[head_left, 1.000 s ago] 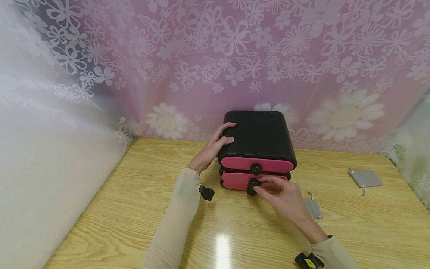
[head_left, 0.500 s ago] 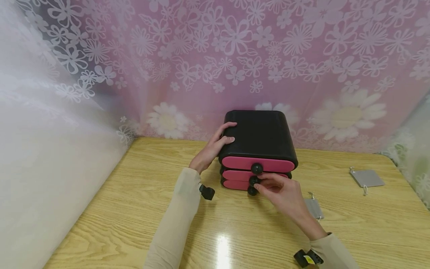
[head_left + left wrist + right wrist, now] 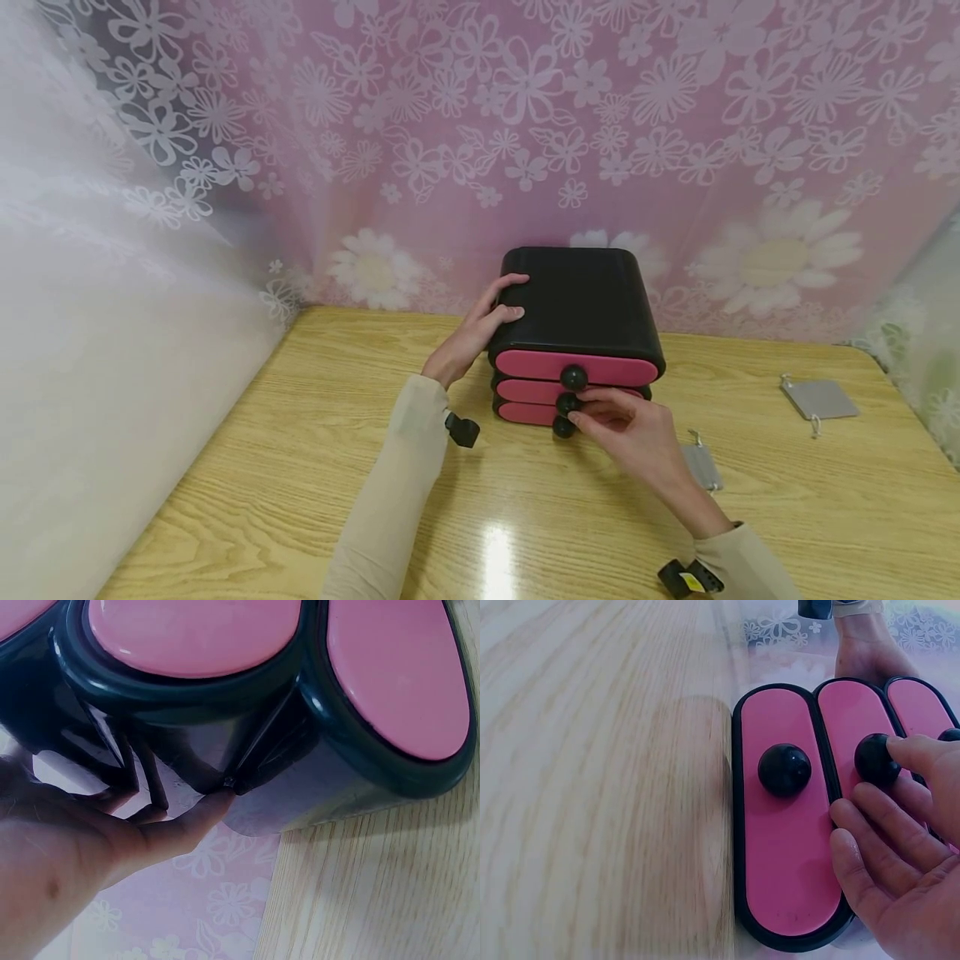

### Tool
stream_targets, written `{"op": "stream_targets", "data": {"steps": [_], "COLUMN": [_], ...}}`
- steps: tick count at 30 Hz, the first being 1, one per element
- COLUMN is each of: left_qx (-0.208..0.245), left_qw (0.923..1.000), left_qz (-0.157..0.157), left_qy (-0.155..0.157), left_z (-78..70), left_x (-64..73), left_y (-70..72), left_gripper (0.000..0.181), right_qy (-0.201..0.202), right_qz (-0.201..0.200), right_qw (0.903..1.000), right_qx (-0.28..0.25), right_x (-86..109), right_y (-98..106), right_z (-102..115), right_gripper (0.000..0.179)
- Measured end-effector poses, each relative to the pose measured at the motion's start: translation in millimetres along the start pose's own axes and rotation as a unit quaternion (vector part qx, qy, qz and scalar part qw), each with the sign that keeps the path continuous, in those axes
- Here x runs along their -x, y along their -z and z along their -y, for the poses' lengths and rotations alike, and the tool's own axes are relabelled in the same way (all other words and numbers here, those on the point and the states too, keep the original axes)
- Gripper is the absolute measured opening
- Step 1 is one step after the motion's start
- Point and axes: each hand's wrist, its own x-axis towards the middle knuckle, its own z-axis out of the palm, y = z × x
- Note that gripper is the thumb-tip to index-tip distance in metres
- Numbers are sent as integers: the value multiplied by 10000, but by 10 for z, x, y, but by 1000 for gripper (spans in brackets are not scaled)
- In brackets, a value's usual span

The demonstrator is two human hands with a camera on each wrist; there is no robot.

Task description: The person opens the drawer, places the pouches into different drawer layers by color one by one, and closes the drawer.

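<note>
A small black drawer cabinet (image 3: 573,296) with three pink drawer fronts stands on the table. Each front carries a round black knob, and all three drawers sit in line with the body. My right hand (image 3: 637,437) pinches the middle drawer's knob (image 3: 877,760) between thumb and fingers, its other fingers lying close by the pink fronts. On the cabinet's left side rests my left hand (image 3: 471,333), with two fingertips over the top edge. In the left wrist view the fingers (image 3: 191,825) of that hand touch the glossy black side wall.
Two flat grey drawstring pouches lie on the wooden table (image 3: 300,467) to the right: one pouch (image 3: 822,398) farther off, another pouch (image 3: 702,465) partly behind my right hand. A flowered curtain (image 3: 480,150) hangs behind the cabinet, and a pale sheet (image 3: 127,350) borders the left.
The middle drawer, which stuck out slightly a second ago, has slid back in, with my right hand on its knob. My left hand has stayed on the cabinet's side.
</note>
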Motion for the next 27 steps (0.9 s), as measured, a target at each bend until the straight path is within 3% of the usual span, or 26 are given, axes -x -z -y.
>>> {"op": "stream_targets", "data": {"steps": [19,27], "left_qx": [34,48], "left_qw": [10000,10000], "left_qz": [-12,-18], "left_qy": [-5,-28], "left_z": [1,0], "left_x": [-15,-10], "left_y": [-2,-4], "left_gripper": [47,47], "right_qy": [193,-93], "right_qz": [251,974], "right_qw": [9986,9947], "right_qx": [435,321], "right_x": [60,60], "right_y": [92,122], "right_z": [-142,-197], "right_gripper": [22,23]}}
